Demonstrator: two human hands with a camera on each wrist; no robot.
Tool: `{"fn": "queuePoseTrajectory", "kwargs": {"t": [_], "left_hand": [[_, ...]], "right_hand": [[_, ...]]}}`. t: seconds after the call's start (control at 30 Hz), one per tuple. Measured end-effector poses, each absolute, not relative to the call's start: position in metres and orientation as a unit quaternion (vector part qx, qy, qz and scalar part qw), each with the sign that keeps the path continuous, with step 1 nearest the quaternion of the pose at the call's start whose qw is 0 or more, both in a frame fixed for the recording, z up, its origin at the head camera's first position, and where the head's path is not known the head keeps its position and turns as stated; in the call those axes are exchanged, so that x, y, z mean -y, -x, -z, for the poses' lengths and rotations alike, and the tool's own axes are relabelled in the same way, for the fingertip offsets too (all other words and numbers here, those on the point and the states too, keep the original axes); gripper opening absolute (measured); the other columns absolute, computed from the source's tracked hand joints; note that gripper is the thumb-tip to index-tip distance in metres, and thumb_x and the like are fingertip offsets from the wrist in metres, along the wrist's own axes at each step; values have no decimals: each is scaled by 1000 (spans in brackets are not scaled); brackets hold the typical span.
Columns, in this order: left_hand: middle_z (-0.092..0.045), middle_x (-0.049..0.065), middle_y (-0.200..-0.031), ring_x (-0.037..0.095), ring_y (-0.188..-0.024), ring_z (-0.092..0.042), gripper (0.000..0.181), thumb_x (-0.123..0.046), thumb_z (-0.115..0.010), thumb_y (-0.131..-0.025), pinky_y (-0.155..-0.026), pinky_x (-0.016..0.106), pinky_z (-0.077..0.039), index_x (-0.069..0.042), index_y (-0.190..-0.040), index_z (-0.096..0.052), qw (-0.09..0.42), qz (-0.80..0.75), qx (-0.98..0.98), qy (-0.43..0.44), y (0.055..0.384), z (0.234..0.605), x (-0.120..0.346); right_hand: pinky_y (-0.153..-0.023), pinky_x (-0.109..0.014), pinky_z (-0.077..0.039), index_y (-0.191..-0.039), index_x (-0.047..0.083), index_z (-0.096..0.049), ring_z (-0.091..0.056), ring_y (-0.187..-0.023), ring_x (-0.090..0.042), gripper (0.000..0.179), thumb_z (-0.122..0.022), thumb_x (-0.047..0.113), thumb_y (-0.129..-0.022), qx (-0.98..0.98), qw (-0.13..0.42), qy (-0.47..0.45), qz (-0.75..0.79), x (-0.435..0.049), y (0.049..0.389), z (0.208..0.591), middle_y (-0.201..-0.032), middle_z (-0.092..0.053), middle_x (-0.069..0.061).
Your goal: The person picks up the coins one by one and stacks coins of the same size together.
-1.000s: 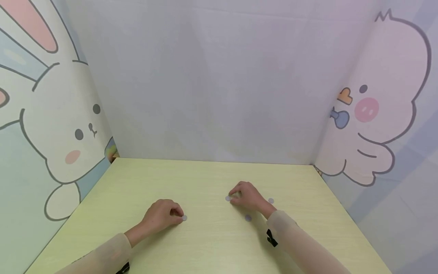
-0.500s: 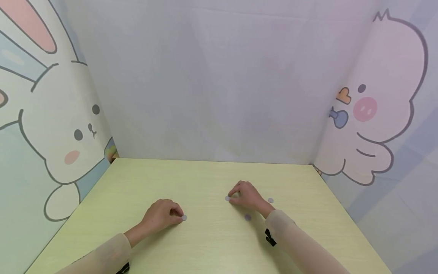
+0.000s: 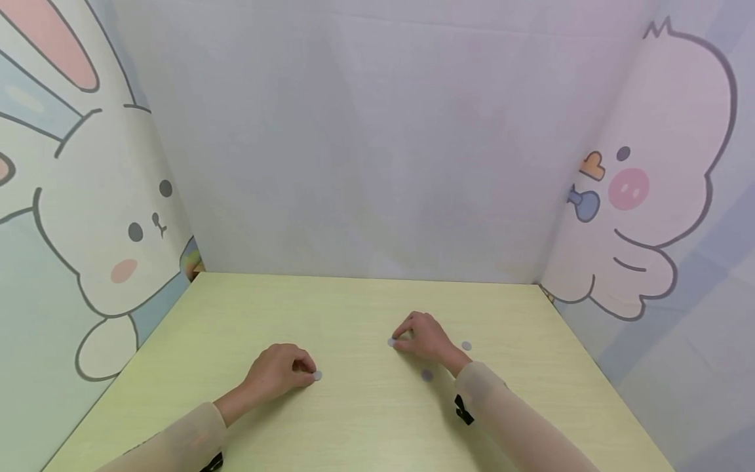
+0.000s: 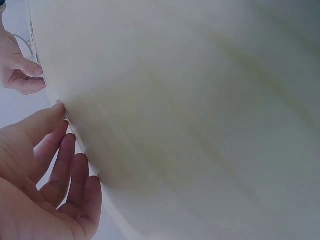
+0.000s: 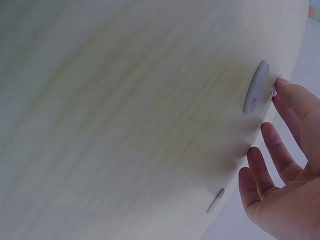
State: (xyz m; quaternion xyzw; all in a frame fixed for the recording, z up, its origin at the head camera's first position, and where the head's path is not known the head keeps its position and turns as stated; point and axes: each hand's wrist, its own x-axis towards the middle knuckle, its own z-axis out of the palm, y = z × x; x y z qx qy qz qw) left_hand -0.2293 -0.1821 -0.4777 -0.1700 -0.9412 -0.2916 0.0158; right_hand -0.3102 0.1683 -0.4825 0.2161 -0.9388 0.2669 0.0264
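On the pale yellow table [image 3: 354, 426], my left hand [image 3: 274, 373] pinches a small silver coin [image 3: 318, 375] by its edge between thumb and index finger. My right hand [image 3: 426, 337] pinches another coin [image 3: 391, 342] in the same way, farther back and to the right. In the left wrist view, the left thumb tip covers most of its coin. Two more coins lie flat around the right forearm: one coin [image 3: 427, 375] just in front of it and one coin [image 3: 466, 345] behind the wrist. The right wrist view shows a larger-looking coin [image 5: 256, 87] near the right thumb.
A plain light curtain [image 3: 366, 144] hangs along the table's back edge. To the left stands a cloth wall with a printed rabbit [image 3: 112, 216]; to the right, one with a printed chick [image 3: 655, 164]. Both sleeves [image 3: 501, 406] have dark bows at the cuffs.
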Motion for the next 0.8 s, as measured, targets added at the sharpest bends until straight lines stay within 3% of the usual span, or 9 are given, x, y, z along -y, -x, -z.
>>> {"fn": "queuePoseTrajectory", "kwargs": {"t": [0.8], "left_hand": [[-65, -18, -79, 3, -72, -54, 13, -30, -91, -85, -68, 25, -46, -29, -82, -78, 17, 292, 941, 172, 229, 477, 183]], "right_hand": [[-92, -48, -52, -93, 18, -86, -64, -96, -18, 8, -90, 23, -87, 941, 14, -231, -248, -160, 302, 482, -98, -72, 5]]}}
